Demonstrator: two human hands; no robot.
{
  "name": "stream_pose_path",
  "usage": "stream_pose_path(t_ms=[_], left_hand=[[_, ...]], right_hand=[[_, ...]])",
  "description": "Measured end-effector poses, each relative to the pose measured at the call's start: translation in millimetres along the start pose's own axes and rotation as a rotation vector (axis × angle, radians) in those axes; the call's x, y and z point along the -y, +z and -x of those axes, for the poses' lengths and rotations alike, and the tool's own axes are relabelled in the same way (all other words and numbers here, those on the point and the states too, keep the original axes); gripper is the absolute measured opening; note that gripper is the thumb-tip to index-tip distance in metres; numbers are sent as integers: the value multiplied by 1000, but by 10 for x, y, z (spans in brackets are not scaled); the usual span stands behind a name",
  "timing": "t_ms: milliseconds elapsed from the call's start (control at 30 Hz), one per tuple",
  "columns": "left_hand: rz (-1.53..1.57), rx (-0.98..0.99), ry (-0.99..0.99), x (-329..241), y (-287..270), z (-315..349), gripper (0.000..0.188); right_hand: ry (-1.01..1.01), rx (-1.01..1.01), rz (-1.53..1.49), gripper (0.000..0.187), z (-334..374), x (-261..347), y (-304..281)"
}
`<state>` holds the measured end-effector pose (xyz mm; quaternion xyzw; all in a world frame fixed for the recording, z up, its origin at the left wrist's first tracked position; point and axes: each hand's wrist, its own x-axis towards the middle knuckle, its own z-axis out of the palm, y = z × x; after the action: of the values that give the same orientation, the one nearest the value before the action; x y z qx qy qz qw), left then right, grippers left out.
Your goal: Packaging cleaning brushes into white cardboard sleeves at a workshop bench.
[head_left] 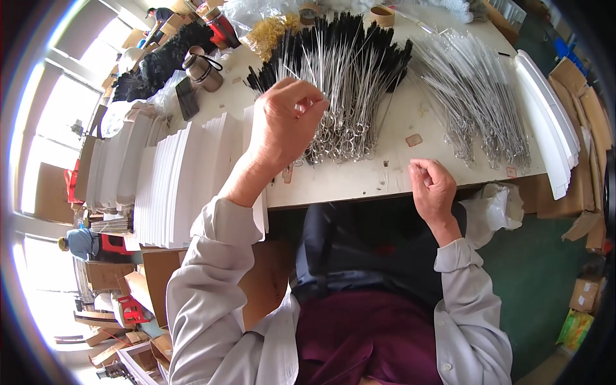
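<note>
So the left hand (285, 119) is up over the pile with thumb and fingers pinched together in a narrow grip, apparently on a thin wire stem or two, though I can't really tell how many since the hand hides the contact. Right under it is the fanned heap of black-bristled wire pipe brushes (340, 77), and the layout makes sense: looped metal ends all face the person at the near side, black bristle tips point away toward the far edge, so the long axes run near-to-far and spread out like a fan. Easy to pluck one by the stem that way, I'd guess. The right hand (433, 186) sits at the front edge of the pale bench (398, 176), curled into a loose fist, and whether it holds anything I can't tell. Further right lies a second heap of bare silvery wire brushes (471, 96), same orientation. Stacks of white card sheets (183, 179) line the left side, within easy reach.
</note>
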<state>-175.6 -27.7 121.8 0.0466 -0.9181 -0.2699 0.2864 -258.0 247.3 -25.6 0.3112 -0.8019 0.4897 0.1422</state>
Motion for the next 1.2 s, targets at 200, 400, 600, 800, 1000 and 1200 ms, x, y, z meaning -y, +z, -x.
stream_pose_path(t_ms=[200, 400, 600, 800, 1000, 1200], left_hand=[[284, -146, -58, -50, -179, -158, 4], [517, -257, -19, -328, -420, -152, 9], [556, -316, 16, -529, -581, 104, 4], [383, -213, 239, -762, -302, 780, 14], [182, -32, 450, -865, 6, 1102, 29], [168, 16, 391, -820, 428, 1374, 27]], right_hand=[[-161, 71, -60, 21, -305, 288, 259], [-477, 220, 134, 52, -846, 839, 776], [-201, 441, -190, 57, -828, 968, 828], [628, 594, -1587, 71, -758, 1435, 411], [792, 392, -1615, 54, -643, 1429, 62], [806, 193, -1601, 46, -470, 999, -48]])
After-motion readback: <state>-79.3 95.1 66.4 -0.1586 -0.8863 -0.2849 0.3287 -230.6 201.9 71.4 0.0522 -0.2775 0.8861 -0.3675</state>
